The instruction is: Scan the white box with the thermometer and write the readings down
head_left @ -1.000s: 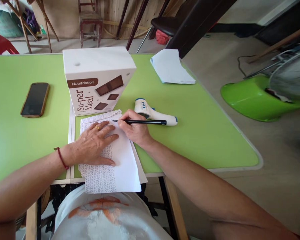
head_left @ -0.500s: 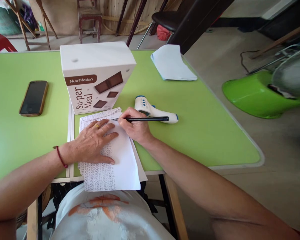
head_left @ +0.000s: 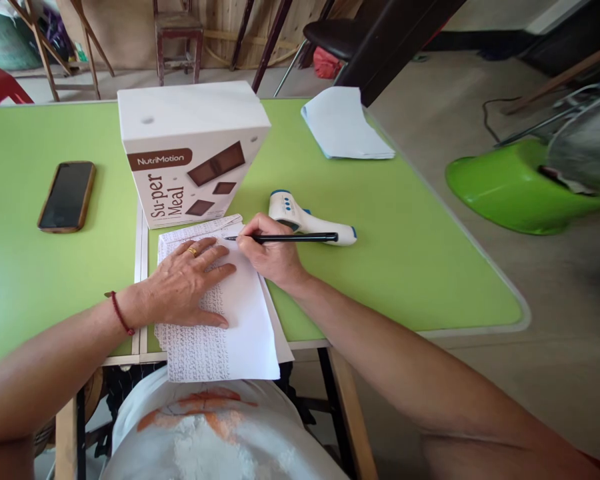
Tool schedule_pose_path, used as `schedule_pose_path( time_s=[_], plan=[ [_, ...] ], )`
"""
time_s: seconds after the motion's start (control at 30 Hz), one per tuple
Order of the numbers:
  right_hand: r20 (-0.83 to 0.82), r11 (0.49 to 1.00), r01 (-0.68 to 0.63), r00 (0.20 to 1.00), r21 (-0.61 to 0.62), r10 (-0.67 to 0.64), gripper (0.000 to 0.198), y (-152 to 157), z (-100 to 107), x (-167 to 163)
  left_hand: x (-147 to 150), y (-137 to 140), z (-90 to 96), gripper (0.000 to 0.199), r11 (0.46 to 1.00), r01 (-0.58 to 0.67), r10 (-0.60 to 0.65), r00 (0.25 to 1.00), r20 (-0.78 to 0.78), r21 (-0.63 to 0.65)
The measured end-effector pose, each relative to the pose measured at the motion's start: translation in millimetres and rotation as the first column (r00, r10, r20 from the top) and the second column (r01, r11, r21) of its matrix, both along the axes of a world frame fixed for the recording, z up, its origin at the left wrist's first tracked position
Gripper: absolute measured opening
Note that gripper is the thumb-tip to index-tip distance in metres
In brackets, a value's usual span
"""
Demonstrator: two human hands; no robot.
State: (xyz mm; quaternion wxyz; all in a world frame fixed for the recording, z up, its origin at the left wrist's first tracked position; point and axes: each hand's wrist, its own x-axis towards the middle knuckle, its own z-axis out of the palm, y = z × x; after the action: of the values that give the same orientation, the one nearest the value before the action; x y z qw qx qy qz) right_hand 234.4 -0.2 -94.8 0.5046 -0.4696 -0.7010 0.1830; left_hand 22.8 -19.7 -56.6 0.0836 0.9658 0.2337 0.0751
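Sheets of paper lie at the table's near edge, the left part of the top one covered in rows of handwriting. My left hand rests flat on them with fingers spread, a ring on one finger. In my right hand is a black pen, held in a writing grip with its tip at the upper part of the page, close to my left fingertips. Just beyond my right hand lies a white and blue infrared thermometer. A white NutriMotion box stands right behind the paper.
On the left of the green table lies a phone in a brown case. A folded stack of white paper is at the far right corner. Beyond the table are a wooden chair and a bright green plastic stool.
Almost nothing differs. The whole view has shifted very slightly; both hands, the pen and the paper keep their places.
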Motion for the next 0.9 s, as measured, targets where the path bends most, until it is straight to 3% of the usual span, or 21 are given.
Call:
schedule_pose_path(
  time_s=[0.63,0.9],
  plan=[
    [-0.007,0.997,0.03,0.999,-0.074,-0.031,0.012,-0.5,1.1,0.1,-1.1,0.8,2.5,0.081,1.0,0.001,-0.001,1.0,-0.004,-0.017],
    [0.009,0.999,0.019,1.0,-0.027,-0.019,0.014,-1.6,2.9,0.3,-1.5,0.7,3.1,0.082,1.0,-0.003,0.003,1.0,-0.015,-0.014]
  ],
)
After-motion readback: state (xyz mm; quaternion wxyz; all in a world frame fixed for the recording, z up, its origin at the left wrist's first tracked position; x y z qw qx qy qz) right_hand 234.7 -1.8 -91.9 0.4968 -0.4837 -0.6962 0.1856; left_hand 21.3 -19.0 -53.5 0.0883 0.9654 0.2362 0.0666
